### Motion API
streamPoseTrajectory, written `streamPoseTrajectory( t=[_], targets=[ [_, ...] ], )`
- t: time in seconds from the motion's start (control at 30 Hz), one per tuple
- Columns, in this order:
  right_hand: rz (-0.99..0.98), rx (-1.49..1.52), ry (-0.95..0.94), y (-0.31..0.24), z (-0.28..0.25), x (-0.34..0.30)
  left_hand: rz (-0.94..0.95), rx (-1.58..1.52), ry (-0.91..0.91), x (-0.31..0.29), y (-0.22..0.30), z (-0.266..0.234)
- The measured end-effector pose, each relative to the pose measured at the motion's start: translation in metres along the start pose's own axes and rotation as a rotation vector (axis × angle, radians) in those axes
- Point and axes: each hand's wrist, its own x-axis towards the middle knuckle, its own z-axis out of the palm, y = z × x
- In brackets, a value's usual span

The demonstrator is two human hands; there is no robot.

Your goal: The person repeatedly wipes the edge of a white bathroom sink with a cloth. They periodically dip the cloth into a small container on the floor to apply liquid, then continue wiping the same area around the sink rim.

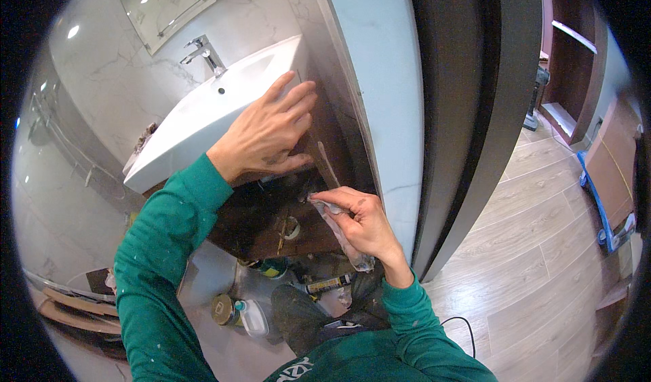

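My left hand is open, its fingers spread against the front corner of the dark wood vanity cabinet, just below the white washbasin. Lower and to the right, my right hand pinches a crumpled, whitish, thin cloth or wipe between thumb and forefinger. The wipe's loose end hangs below the hand, and its tip is close to the cabinet's front edge. Dark smudges mark both hands. Inside the cabinet's shadowed lower part lies a pale ring-shaped item.
A sealant cartridge lies near my knees. A white jug and a lidded can stand on the floor to the left. Dark door-frame panels rise on the right; beyond them are a cordless drill and cardboard with blue edging.
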Motion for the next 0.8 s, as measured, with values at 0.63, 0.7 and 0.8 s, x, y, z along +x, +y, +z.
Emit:
streamPoseTrajectory(
  t=[0.63,0.7,0.8],
  targets=[
    [-0.063,-0.124,0.607,0.003,0.033,0.053,-0.441,0.021,0.474,-0.066,-0.073,-0.016],
    [-0.094,-0.16,0.63,0.004,0.033,0.067,-0.54,-0.025,0.436,-0.08,-0.08,-0.002],
    [-0.136,-0.287,0.544,0.011,0.028,0.081,-0.653,-0.135,0.413,-0.093,-0.086,0.019]
  ],
)
